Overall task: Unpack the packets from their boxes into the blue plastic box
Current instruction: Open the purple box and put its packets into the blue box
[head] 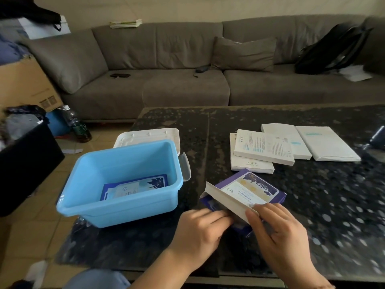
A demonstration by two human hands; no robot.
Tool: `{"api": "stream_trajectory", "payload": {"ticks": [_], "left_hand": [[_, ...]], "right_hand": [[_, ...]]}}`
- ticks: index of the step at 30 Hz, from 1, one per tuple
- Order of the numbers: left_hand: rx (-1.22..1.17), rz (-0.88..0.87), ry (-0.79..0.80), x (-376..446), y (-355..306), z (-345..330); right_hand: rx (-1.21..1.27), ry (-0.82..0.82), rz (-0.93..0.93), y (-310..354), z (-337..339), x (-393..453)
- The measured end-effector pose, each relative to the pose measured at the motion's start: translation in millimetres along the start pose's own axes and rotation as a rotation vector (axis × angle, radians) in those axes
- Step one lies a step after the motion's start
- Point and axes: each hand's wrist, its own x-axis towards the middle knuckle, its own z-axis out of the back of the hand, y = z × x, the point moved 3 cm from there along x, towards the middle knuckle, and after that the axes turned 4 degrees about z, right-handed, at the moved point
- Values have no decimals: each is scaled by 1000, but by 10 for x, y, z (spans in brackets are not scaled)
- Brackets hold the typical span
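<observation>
**Me:** The flat purple cardboard packet box (248, 192) lies on the dark speckled glass table (312, 215), right in front of me, its white end flap (227, 202) folded open toward my hands. My right hand (281, 232) pinches the flap's near corner between thumb and fingers. My left hand (200, 232) has its fingertips pushed into the box's open mouth; I cannot tell whether they have hold of a packet in there, because the flap hides them.

**Listener:** What could go wrong from here?

**Me:** I judge the flap may tear if my right hand pulls it while my left tugs inside. The box is light and sits on smooth glass, so it could also slide away from me unless I steady it.

**Listener:** Where do the packets go?

**Me:** Into the light blue plastic tub (123, 184), just to the left of the box. One blue and white packet (135, 187) already lies flat on its floor. The tub overhangs the table's left edge, so a careless drop or knock might tip it to the floor.

**Listener:** And farther off?

**Me:** The tub's white lid (150, 136) sits behind it. To the right, several flat white boxes (291, 147) overlap on the table. Beyond them is a long grey sofa (187, 59).
</observation>
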Motion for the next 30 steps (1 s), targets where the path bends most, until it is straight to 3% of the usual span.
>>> {"api": "stream_trajectory", "payload": {"ticks": [14, 21, 24, 26, 30], "left_hand": [[-238, 80, -323, -720, 313, 644], [-263, 290, -494, -949, 345, 1032], [-343, 307, -551, -909, 254, 1139], [-385, 288, -564, -805, 154, 1309], [-619, 254, -607, -632, 96, 1559]], "right_hand": [[-18, 34, 48, 79, -182, -158], [-148, 263, 116, 83, -380, -361], [19, 316, 164, 302, -272, -341], [307, 264, -18, 552, -170, -288], [1187, 403, -838, 855, -327, -140]]}}
